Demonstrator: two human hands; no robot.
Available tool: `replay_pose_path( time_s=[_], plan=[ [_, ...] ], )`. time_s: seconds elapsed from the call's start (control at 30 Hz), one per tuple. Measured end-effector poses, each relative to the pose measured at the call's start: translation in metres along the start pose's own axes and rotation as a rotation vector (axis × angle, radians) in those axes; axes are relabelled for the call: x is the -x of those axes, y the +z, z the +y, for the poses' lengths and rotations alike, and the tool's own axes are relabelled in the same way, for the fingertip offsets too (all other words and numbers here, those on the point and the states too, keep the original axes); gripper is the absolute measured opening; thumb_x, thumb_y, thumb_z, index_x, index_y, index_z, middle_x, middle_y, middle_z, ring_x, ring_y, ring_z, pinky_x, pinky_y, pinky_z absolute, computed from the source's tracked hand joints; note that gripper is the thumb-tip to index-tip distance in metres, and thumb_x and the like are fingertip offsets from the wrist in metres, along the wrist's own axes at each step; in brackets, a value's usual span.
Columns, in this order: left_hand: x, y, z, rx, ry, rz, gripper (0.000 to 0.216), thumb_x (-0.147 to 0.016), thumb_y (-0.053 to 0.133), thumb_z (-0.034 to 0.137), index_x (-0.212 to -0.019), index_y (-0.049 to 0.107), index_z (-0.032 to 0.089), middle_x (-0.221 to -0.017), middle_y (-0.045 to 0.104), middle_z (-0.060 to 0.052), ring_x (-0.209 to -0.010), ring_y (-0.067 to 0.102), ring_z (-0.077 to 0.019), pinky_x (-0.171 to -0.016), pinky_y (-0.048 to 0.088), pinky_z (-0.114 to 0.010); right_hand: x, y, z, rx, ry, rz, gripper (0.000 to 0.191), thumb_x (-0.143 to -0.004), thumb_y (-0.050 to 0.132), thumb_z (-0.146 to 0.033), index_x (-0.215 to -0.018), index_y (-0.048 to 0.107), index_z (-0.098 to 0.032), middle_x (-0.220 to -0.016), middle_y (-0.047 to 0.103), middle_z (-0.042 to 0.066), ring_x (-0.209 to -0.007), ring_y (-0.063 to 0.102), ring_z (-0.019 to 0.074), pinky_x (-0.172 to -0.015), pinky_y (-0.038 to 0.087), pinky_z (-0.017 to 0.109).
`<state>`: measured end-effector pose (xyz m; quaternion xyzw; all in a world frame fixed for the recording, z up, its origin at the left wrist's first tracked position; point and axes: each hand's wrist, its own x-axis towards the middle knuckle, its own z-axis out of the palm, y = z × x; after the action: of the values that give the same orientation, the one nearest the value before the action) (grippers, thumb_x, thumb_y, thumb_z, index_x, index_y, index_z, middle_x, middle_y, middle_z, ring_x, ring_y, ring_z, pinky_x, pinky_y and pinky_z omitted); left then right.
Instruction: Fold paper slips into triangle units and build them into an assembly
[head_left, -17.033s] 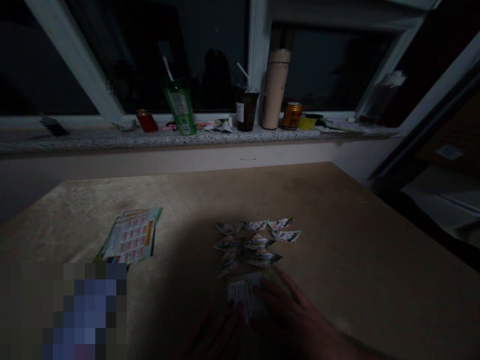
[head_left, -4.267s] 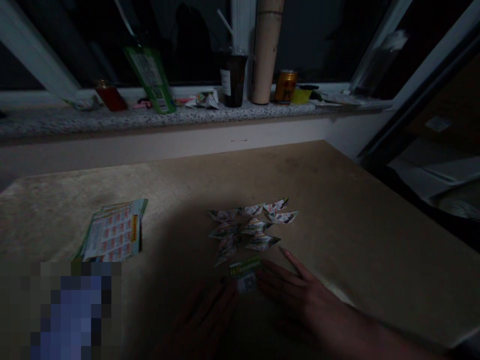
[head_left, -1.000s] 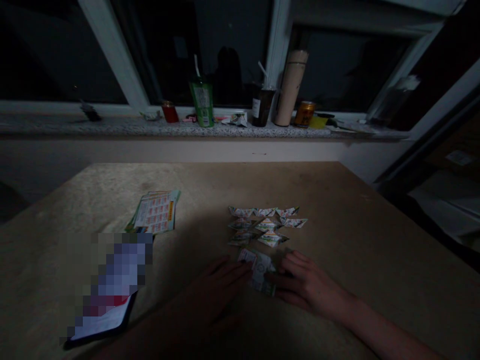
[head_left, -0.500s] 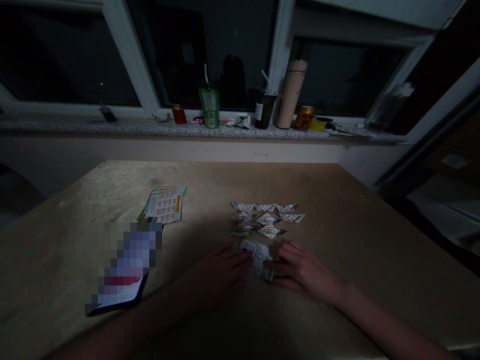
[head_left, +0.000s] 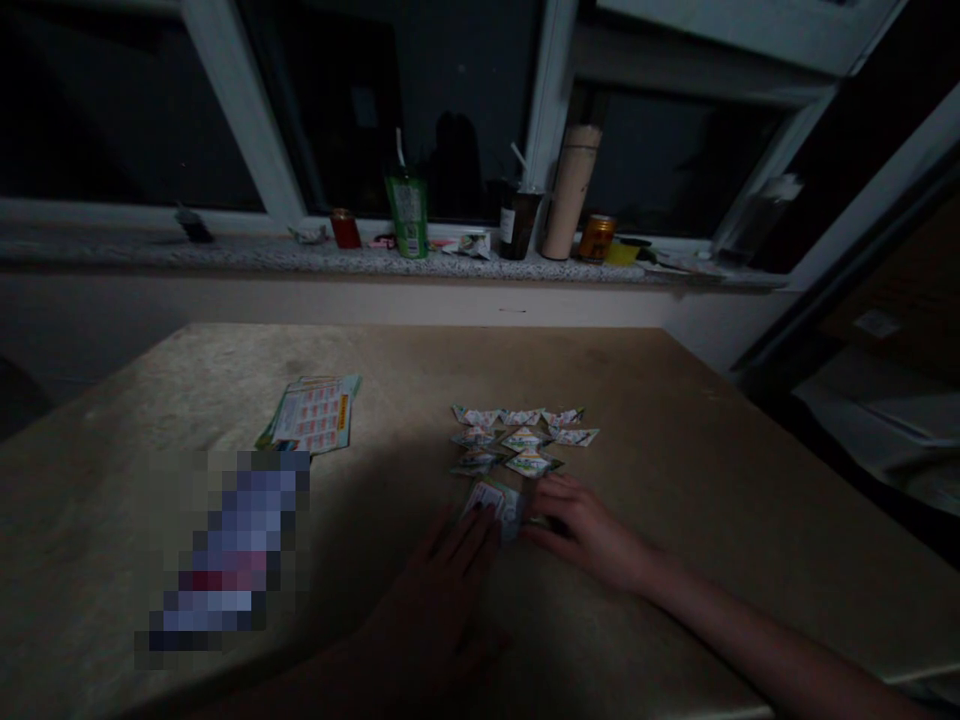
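A small printed paper sheet (head_left: 511,512) lies on the table in front of me, its lower part dim. My left hand (head_left: 450,570) rests on its left side, fingers stretched out and apart. At the sheet's right edge, my right hand (head_left: 581,525) has its fingers bent and pinched around the paper. Just beyond, several small folded paper pieces (head_left: 528,463) with pointed ends sit in rows. To the left is a stack of printed sheets (head_left: 315,415), with a blurred-out phone-like device (head_left: 232,550) nearer to me.
Past the table (head_left: 420,365) runs a speckled windowsill (head_left: 255,256). On it stand a green cup (head_left: 409,215) with a straw, a dark cup (head_left: 519,225), a tall beige bottle (head_left: 572,195), a red jar (head_left: 345,229) and a gold can (head_left: 597,240).
My left hand has turned, its fingers now pointing more forward over the sheet. My right hand has closed in on the paper's right edge. The whole view has shifted slightly.
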<state>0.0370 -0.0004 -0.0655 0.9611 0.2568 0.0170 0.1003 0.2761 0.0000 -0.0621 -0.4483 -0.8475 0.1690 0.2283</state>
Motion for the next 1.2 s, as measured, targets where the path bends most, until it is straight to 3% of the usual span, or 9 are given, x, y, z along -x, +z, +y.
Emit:
replay_pose_path(
  time_s=[0.1, 0.27, 0.5, 0.67, 1.2],
  plan=[
    [0.001, 0.001, -0.001, 0.034, -0.001, -0.009, 0.075, -0.088, 0.050, 0.044, -0.147, 0.018, 0.011, -0.153, 0.019, -0.014, -0.139, 0.017, -0.0299, -0.112, 0.014, -0.050, -0.005, 0.010, 0.000, 0.102, 0.098, 0.070, 0.019, -0.091, 0.056, -0.030, -0.076, 0.057, -0.018, -0.081, 0.057, 0.003, -0.081, 0.052, 0.0182, -0.074, 0.038, 0.030],
    [0.002, 0.004, -0.003, 0.091, 0.009, -0.021, 0.086, -0.086, 0.052, 0.043, -0.148, 0.003, 0.010, -0.154, 0.010, -0.015, -0.140, 0.012, -0.0298, -0.112, 0.016, -0.051, -0.010, 0.018, -0.002, 0.271, 0.170, 0.099, 0.020, -0.091, 0.054, -0.028, -0.074, 0.054, -0.018, -0.082, 0.056, 0.003, -0.083, 0.050, 0.0195, -0.073, 0.036, 0.031],
    [-0.002, -0.005, 0.000, 0.086, -0.010, -0.055, 0.078, -0.084, 0.056, 0.044, -0.147, 0.020, 0.014, -0.153, 0.015, -0.013, -0.139, 0.015, -0.0309, -0.112, 0.013, -0.052, -0.012, 0.021, -0.003, 0.354, 0.161, 0.076, 0.016, -0.091, 0.056, -0.027, -0.078, 0.057, -0.018, -0.081, 0.058, 0.003, -0.082, 0.052, 0.0193, -0.074, 0.035, 0.031],
    [-0.004, -0.009, 0.001, 0.089, -0.029, -0.118, 0.081, -0.084, 0.055, 0.047, -0.147, 0.019, 0.011, -0.153, 0.013, -0.014, -0.139, 0.014, -0.0306, -0.112, 0.013, -0.052, -0.014, 0.023, -0.004, 0.412, 0.158, 0.057, 0.015, -0.091, 0.055, -0.024, -0.079, 0.059, -0.017, -0.082, 0.061, 0.005, -0.080, 0.054, 0.0195, -0.075, 0.035, 0.032],
    [-0.005, -0.010, -0.003, 0.109, -0.012, -0.137, 0.083, -0.083, 0.057, 0.051, -0.147, 0.020, 0.013, -0.153, 0.012, -0.015, -0.139, 0.015, -0.0342, -0.111, 0.014, -0.055, -0.016, 0.029, -0.001, 0.479, 0.155, 0.074, 0.009, -0.088, 0.059, -0.022, -0.080, 0.060, -0.018, -0.082, 0.062, 0.004, -0.080, 0.056, 0.0217, -0.074, 0.036, 0.035]
  ],
)
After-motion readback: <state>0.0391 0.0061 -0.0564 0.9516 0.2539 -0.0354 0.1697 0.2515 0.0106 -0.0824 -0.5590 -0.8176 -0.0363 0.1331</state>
